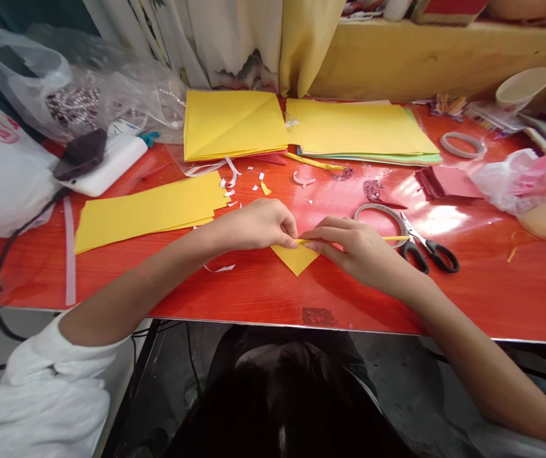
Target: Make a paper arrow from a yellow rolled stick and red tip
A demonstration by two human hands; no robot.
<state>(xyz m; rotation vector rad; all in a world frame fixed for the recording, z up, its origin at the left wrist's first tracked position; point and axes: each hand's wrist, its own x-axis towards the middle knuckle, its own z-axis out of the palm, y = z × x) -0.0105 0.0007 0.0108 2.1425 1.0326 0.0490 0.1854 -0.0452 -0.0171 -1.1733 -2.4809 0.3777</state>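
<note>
Between my hands, a sheet of yellow paper (296,261) is being rolled into a thin tube, with a pointed corner of it lying flat towards me. My left hand (266,224) is closed, thumb and fingers pinching the rolled edge. Fingers of my right hand (349,245) are pressed together on the same roll, and the tube's thin end sticks out past that hand to the right. Scissors (423,248) with black handles and a roll of tape (382,213) lie just beyond my right hand. Yellow paper strips (149,213) are stacked to the left.
Stacks of yellow sheets (235,124) stand at the back, with a finished yellow tube (314,161) before them. White paper scraps litter the red table (254,286). Plastic bags (6,159), a dark phone (81,154) and a cable are left; another tape roll (462,145) and a white cup (524,89) right.
</note>
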